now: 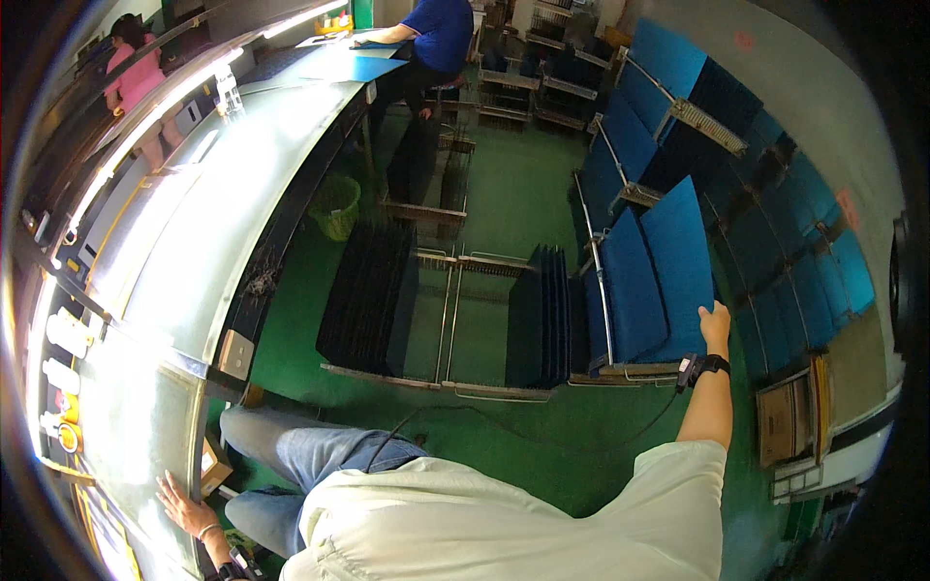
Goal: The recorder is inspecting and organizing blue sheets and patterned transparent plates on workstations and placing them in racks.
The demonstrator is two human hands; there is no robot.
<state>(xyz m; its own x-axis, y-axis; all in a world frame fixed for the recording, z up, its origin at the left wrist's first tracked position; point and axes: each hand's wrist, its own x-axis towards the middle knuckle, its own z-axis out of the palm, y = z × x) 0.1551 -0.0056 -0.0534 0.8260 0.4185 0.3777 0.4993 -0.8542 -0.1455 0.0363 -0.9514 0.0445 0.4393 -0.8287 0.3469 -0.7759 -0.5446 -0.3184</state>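
Note:
At the right, my arm is stretched out and my right hand (715, 321) is closed on the near edge of a blue panel (676, 266). This thin sheet stands tilted in a rack, beside another blue panel (628, 290). On the far left side, my left hand (184, 505) lies flat with fingers spread at the edge of the lit worktable (174, 407). Nothing is in that hand. A black band with a small device sits on each wrist, and a cable runs from the right one across my body.
Metal racks (448, 324) holding dark panels (368, 300) stand on the green floor. Filled racks line the right wall. Bottles (63, 378) stand along the table's left side. A green basket (335, 207) is by the table. A person in blue (436, 34) works at its far end.

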